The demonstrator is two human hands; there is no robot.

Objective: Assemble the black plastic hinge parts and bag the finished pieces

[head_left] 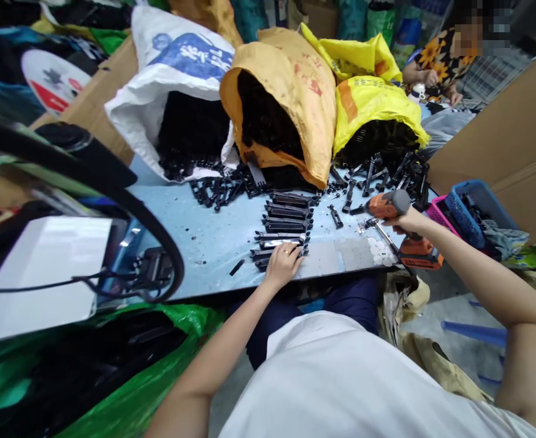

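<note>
My right hand is wrapped round the handle of an orange and black cordless drill, its nose pointing left over the blue worktop. My left hand lies with curled fingers over the near end of a row of long black plastic parts. Its fingertips touch the nearest black part, and the palm hides some of it. Beneath the drill lies a metal-shafted tool, partly covered. A single short black part sits between the row and the drill.
White, orange and yellow sacks of black parts line the back. Blue and pink baskets stand right. A black curved tube crosses the left. Another person sits at the far right.
</note>
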